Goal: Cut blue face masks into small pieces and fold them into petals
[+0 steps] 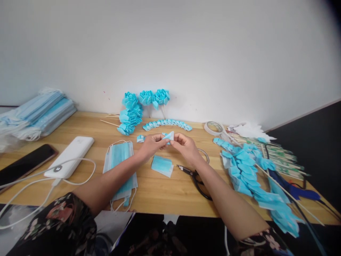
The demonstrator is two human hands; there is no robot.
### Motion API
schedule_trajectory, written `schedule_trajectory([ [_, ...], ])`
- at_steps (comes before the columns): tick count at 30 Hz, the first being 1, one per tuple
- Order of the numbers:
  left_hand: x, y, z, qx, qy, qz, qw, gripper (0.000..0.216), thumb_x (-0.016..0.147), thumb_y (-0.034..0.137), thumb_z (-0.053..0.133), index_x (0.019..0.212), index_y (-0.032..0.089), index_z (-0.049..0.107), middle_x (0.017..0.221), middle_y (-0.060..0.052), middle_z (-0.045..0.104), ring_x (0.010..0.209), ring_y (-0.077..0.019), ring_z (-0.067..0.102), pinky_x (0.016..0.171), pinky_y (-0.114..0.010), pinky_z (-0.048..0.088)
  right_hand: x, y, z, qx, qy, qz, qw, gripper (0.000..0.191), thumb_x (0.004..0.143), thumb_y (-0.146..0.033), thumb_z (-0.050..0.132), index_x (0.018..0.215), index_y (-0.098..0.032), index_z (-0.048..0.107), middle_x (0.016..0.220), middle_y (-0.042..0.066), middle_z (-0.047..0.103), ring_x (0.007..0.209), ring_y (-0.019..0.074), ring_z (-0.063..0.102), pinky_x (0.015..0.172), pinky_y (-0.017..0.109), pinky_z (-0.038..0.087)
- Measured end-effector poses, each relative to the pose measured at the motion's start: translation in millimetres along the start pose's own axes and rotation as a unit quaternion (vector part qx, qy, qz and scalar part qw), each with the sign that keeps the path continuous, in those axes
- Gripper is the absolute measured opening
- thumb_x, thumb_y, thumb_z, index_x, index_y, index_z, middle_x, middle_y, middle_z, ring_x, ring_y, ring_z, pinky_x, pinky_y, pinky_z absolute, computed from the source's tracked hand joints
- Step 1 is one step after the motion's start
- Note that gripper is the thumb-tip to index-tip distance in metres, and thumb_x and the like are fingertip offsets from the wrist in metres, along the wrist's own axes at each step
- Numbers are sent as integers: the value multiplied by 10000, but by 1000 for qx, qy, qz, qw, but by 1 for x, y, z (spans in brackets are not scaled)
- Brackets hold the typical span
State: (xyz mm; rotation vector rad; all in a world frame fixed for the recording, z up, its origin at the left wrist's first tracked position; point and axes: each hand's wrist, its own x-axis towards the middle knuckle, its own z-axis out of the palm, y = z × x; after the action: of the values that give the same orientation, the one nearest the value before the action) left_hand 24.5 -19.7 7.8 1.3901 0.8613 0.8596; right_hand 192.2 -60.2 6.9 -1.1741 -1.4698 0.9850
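Observation:
Between my two hands is a small folded piece of blue-and-white face mask fabric (168, 136), held just above the middle of the table. My left hand (152, 145) pinches its left side, and my right hand (184, 143) pinches the right side. Below them a flat cut piece of mask (162, 165) lies on the wood. Black-handled scissors (194, 175) rest under my right forearm, which hides part of them. Behind the hands, folded blue petals (167, 123) form a curved row. Another small folded piece (140, 138) lies by my left hand.
Whole masks (121, 167) lie beneath my left forearm. Blue fabric flowers (130, 113) on sticks stand along the wall. A power bank (70, 156), phone (28, 165) and mask stack (42, 112) fill the left. Tape (213, 128), strung petals (241, 169) and a blue glue gun (298, 190) occupy the right.

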Motion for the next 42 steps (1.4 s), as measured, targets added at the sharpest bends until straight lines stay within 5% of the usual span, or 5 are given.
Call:
schedule_trajectory([
  [16, 1, -5, 1, 21, -53, 7, 998, 360, 688, 481, 723, 625, 156, 582, 609, 3, 582, 575, -102, 521, 600, -252, 420, -1, 3, -3, -57, 70, -12, 996, 162, 789, -376, 683, 833, -223, 715, 774, 4, 695, 694, 162, 602, 656, 283, 465],
  [27, -2, 0, -1, -56, -62, -22, 996, 355, 694, 479, 736, 705, 144, 619, 624, -12, 620, 591, -108, 550, 628, -259, 435, -2, -5, -12, -279, 51, -233, 930, 216, 914, -256, 554, 992, -296, 751, 946, 44, 750, 889, 226, 665, 831, 386, 499],
  [34, -2, -1, -2, -61, -52, -20, 997, 376, 699, 491, 734, 701, 136, 613, 627, -11, 626, 593, -106, 555, 638, -257, 437, 0, -1, -13, -356, 39, -327, 875, 306, 939, -147, 482, 1124, -242, 707, 988, 66, 747, 916, 205, 669, 793, 359, 530],
  [42, -3, 2, 0, -43, -49, -3, 998, 370, 704, 489, 722, 693, 133, 620, 622, -8, 615, 596, -105, 544, 636, -255, 439, -1, 4, -13, -366, 45, -333, 868, 303, 943, -141, 493, 1151, -239, 691, 997, 70, 740, 911, 199, 661, 790, 352, 527],
])
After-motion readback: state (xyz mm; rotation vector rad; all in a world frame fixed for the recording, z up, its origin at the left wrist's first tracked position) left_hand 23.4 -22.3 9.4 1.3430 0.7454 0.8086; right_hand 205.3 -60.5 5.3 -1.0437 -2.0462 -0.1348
